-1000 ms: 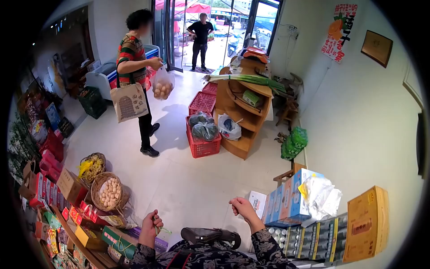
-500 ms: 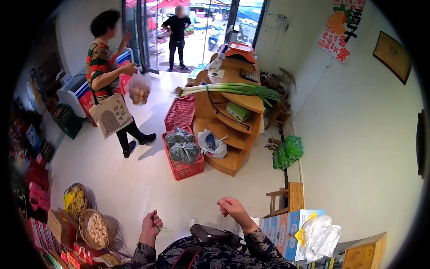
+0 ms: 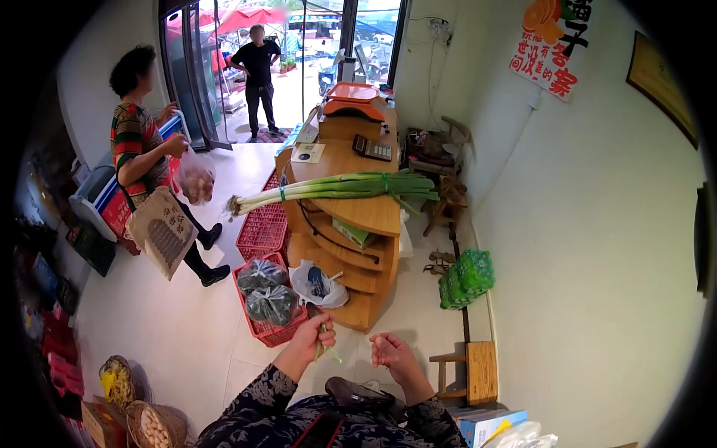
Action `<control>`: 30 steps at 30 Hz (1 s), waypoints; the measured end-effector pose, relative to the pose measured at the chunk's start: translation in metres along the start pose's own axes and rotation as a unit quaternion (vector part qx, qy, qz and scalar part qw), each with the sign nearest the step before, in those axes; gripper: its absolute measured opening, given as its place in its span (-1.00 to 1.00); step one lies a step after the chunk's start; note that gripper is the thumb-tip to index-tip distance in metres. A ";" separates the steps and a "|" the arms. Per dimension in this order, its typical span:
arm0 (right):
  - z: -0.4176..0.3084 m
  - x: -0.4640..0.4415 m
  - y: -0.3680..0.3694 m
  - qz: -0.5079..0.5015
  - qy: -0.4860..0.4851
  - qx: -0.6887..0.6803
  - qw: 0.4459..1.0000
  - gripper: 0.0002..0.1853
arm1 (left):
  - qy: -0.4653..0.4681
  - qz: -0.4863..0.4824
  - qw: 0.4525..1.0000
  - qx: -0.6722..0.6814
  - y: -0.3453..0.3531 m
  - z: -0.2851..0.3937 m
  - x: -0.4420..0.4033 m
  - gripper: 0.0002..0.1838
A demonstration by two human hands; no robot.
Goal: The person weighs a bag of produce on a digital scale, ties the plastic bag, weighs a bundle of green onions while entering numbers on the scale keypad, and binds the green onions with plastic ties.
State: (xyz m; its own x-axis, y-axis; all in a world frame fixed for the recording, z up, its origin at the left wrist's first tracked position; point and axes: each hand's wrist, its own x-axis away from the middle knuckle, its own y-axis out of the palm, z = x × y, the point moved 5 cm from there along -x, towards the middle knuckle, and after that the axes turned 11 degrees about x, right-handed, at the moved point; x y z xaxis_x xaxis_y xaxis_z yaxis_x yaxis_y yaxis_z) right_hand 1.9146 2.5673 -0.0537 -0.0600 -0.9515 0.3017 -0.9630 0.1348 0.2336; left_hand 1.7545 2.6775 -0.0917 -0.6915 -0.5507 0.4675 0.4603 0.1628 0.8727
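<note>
My left hand (image 3: 308, 343) is closed on a thin light-green strip (image 3: 329, 352), whose lower end sticks out below the fingers. Its exact kind is not plain. A dark shape shows just above the fist. To the right, my right hand (image 3: 394, 357) is raised with its fingers curled in, and nothing shows in it. Beyond both hands, a bunch of long green onions (image 3: 336, 188) lies across the wooden counter (image 3: 328, 160), tied with green bands. Nearest my left hand is a red crate (image 3: 275, 333) with bagged dark green vegetables (image 3: 270, 305), beside a white plastic bag (image 3: 320, 284) on a shelf.
On the counter are an orange scale (image 3: 354, 103) and a calculator (image 3: 372, 148). A person (image 3: 146, 149) with a tote and a bag stands left; another (image 3: 258, 82) is at the door. Egg basket (image 3: 154, 427), wooden stool (image 3: 482, 373) and green bottle pack (image 3: 467, 279) flank the floor.
The counter and crates appear closer. My left hand has risen and moved right with the green strip, nearer my right hand. The person with the tote is further left in view.
</note>
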 end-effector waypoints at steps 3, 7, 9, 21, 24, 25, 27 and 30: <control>-0.017 -0.034 -0.036 -0.043 0.015 -0.010 0.999 -0.70 | -0.037 0.028 0.999 0.002 0.017 -0.027 -0.029 -0.87; -0.055 -0.070 -0.058 -0.074 0.024 -0.030 0.996 -0.52 | 0.015 -0.005 0.991 -0.132 0.041 -0.028 -0.066 -0.78; -0.059 -0.092 -0.064 -0.095 0.031 -0.036 0.994 -0.47 | 0.044 -0.005 0.977 -0.206 0.052 -0.024 -0.083 -0.71; -0.105 -0.168 -0.190 -0.002 0.023 -0.030 0.999 -0.50 | -0.097 -0.082 0.942 -0.310 0.135 -0.033 -0.270 -0.72; -0.111 -0.192 -0.231 0.023 0.008 -0.066 0.997 -0.50 | -0.102 -0.098 0.921 -0.363 0.164 -0.035 -0.311 -0.74; -0.114 -0.200 -0.244 0.022 0.002 -0.071 0.997 -0.49 | -0.099 -0.097 0.912 -0.385 0.178 -0.036 -0.322 -0.75; -0.124 -0.214 -0.275 0.019 -0.009 -0.063 0.998 -0.46 | -0.077 -0.099 0.905 -0.406 0.204 -0.042 -0.347 -0.79; -0.153 -0.238 -0.325 -0.003 -0.041 -0.030 0.999 -0.41 | -0.052 -0.109 0.907 -0.404 0.236 -0.053 -0.392 -0.82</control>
State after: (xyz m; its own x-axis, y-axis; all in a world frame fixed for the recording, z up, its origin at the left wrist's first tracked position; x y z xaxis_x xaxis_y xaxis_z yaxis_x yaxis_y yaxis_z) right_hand 2.2817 2.7922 -0.0603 -0.0770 -0.9715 0.2243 -0.9460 0.1422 0.2912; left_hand 2.1641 2.8880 -0.0761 -0.8446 -0.4100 0.3444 0.5349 -0.6170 0.5772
